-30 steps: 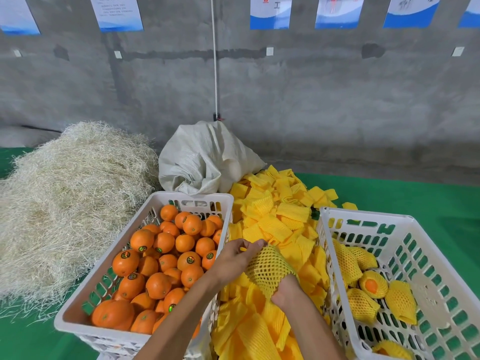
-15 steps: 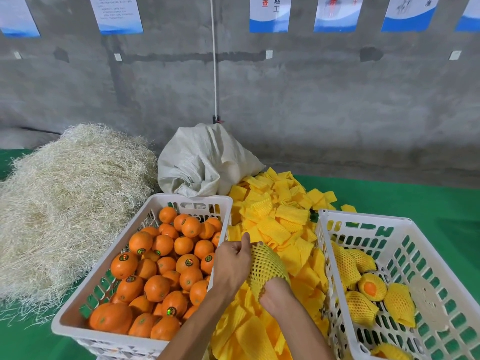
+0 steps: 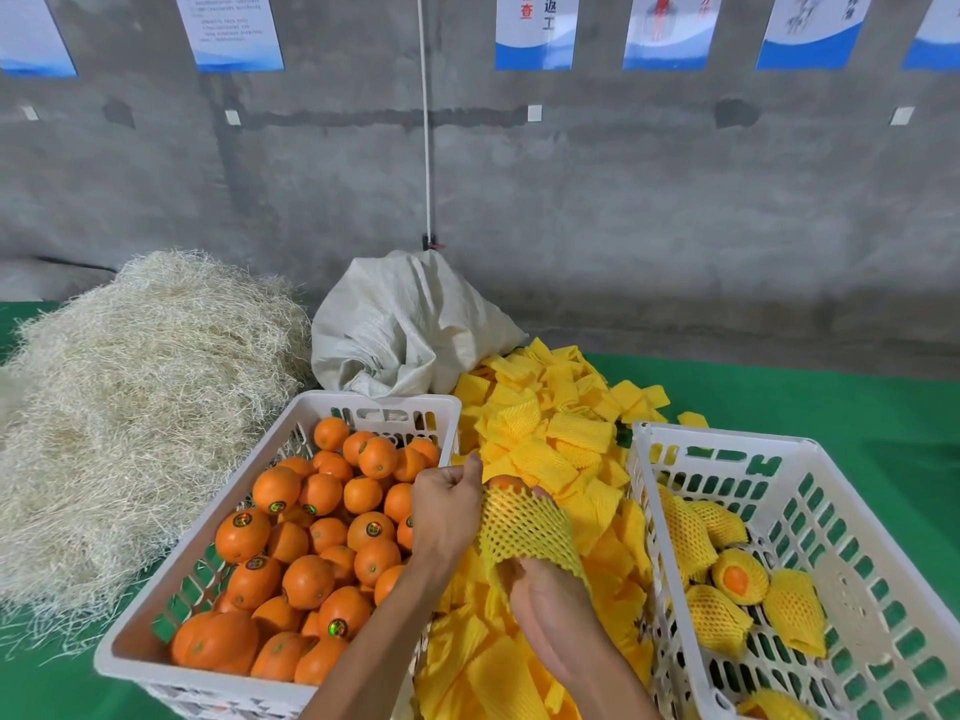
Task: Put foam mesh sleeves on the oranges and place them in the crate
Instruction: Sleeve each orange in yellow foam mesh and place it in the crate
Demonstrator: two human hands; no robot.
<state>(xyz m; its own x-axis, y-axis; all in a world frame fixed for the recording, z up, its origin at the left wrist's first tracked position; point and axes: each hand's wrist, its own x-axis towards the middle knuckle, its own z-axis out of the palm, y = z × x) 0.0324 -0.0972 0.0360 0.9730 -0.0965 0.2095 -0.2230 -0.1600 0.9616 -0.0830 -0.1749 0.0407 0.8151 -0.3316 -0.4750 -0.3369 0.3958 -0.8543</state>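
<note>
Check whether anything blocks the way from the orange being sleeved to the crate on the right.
Nothing visible does. Both hands hold the orange in its mesh sleeve above the sleeve pile; the right crate is open-topped, with bare floor beside its sleeved oranges.

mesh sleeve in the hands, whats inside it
An orange: only its top shows, poking out of the sleeve at the far end. The rest is covered by mesh. The left hand pinches the sleeve's edge and the right hand grips its near end.
</note>
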